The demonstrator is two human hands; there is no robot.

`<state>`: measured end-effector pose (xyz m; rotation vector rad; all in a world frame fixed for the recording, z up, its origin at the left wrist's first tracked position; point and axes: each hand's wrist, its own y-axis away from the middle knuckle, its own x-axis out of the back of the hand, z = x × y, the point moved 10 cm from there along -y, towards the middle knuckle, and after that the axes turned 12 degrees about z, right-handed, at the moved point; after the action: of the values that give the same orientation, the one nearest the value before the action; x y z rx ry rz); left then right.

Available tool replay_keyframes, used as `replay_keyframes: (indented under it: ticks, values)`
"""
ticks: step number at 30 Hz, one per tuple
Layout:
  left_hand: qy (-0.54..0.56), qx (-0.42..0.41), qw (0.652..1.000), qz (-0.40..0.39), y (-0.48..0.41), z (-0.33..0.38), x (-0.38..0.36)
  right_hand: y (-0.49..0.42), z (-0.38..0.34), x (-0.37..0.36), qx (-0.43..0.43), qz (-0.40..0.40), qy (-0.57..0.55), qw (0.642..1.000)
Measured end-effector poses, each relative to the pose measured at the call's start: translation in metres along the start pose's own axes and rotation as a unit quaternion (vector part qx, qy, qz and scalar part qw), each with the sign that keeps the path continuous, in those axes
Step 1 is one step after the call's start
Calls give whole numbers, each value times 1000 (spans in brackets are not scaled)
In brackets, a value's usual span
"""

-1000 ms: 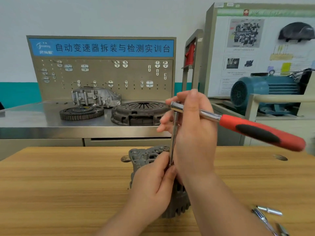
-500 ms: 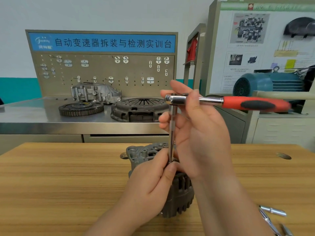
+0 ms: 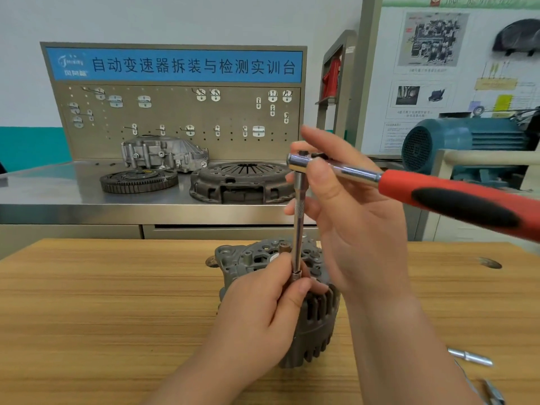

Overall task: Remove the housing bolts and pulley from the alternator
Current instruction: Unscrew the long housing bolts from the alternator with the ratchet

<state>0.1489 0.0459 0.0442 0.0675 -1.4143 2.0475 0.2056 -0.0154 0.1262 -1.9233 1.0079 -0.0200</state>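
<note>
This is a car-mechanics training workshop: a steel bench (image 3: 43, 197) backed by a hook-studded pegboard (image 3: 175, 115) under a blue sign (image 3: 175, 65). On it sit a clutch cover (image 3: 242, 182), a toothed flywheel (image 3: 138, 180) and a metal casing (image 3: 163, 153), with a teal motor (image 3: 467, 141) and a diagram board (image 3: 461, 92) beside.

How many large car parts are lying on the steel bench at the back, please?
3: toothed flywheel left, aluminium casing behind it, clutch cover right; right hand may hide others.

Bright, even indoor light leaves only soft, faint shadows on the wooden table (image 3: 87, 317). The steel bench (image 3: 58, 194) shows a dull sheen. The wrench (image 3: 467, 206) and the wall posters (image 3: 432, 68) look blurred. Uprights lean near the right edge.
</note>
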Motion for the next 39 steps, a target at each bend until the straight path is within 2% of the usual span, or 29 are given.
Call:
replay_keyframes:
  ticks: [2, 7, 11, 16, 20, 27, 32, 39]
  values:
    - [5, 0, 1000, 0, 0, 1, 0, 1, 3, 1, -23, 4, -23, 999]
    - [52, 17, 998, -34, -1, -6, 1, 7, 26, -10, -172, -6, -149, 974]
    - [-38, -64, 995, -64, 0, -3, 1, 7, 33, -8, -225, -3, -195, 954]
    - [-76, -95, 992, -19, 0, 2, 3, 5, 26, -3, -149, 8, -141, 979]
    - [-81, -77, 994, -4, 0, 5, 2, 4, 14, 3, -75, 20, -75, 994]
    - [-33, 8, 999, -3, 4, -4, -2, 6, 10, -5, -46, -7, -64, 997]
    - [-64, -1, 998, 0, 0, 0, -3, 3, 12, 3, -50, 18, -79, 995]
    - [-37, 29, 999, -8, -2, -3, -1, 4, -9, 4, 47, 19, 9, 999]
